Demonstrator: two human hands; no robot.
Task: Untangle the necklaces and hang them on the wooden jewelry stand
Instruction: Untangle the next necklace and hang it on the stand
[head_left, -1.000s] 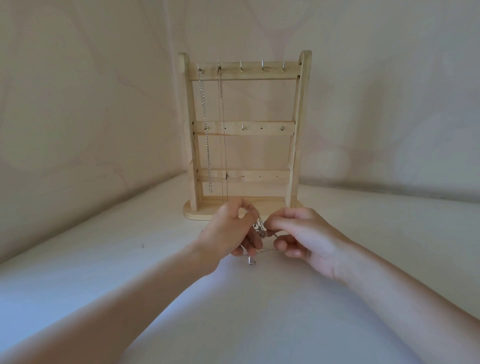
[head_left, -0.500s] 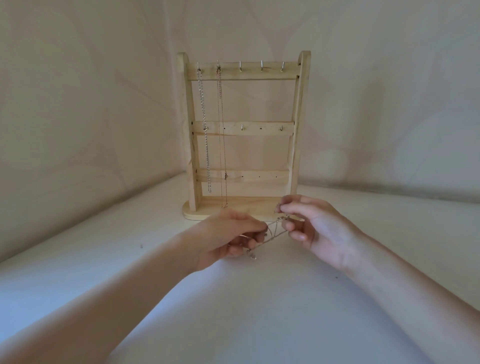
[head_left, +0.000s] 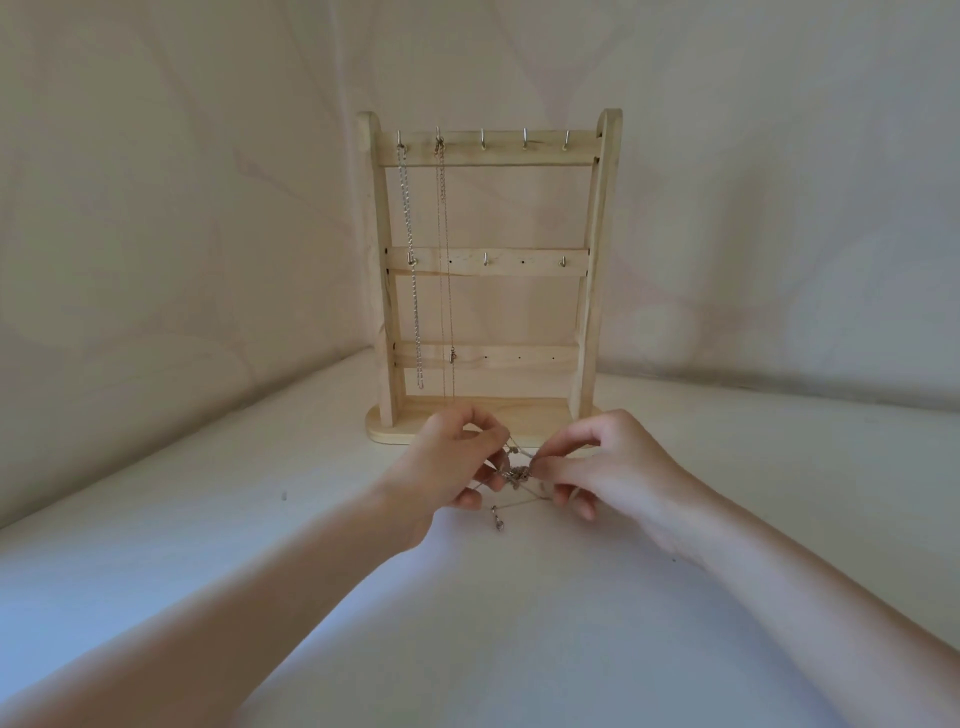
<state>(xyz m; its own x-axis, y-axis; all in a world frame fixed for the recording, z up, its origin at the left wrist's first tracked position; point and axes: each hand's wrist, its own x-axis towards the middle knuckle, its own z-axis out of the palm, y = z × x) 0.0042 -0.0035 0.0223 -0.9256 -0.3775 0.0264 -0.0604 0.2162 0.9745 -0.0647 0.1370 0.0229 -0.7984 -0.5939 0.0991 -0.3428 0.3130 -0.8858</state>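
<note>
The pale surface (head_left: 156, 597) carries the wooden jewelry stand (head_left: 488, 280), pushed back toward the wall, with two chains already up: a chunky silver chain (head_left: 411, 270) on the first top hook and a thinner chain (head_left: 444, 270) on the second. Three top hooks (head_left: 525, 139) are free.

Your left hand (head_left: 447, 467) and right hand (head_left: 613, 467) sit just in front of the stand's base, both with a narrow fingertip grip, pinching strands on either side of the knot (head_left: 517, 475). That little clump hangs between your hands, and a clasp (head_left: 498, 522) dangles below it, close to the surface.

Honest worry here: you've got strands going taut out of the knot in several directions. If you pull your hands apart, I'd guess it cinches tighter instead of loosening, and a thin chain like that could kink or snap. Loosen the clump first, then feed the clasp end back through.
</note>
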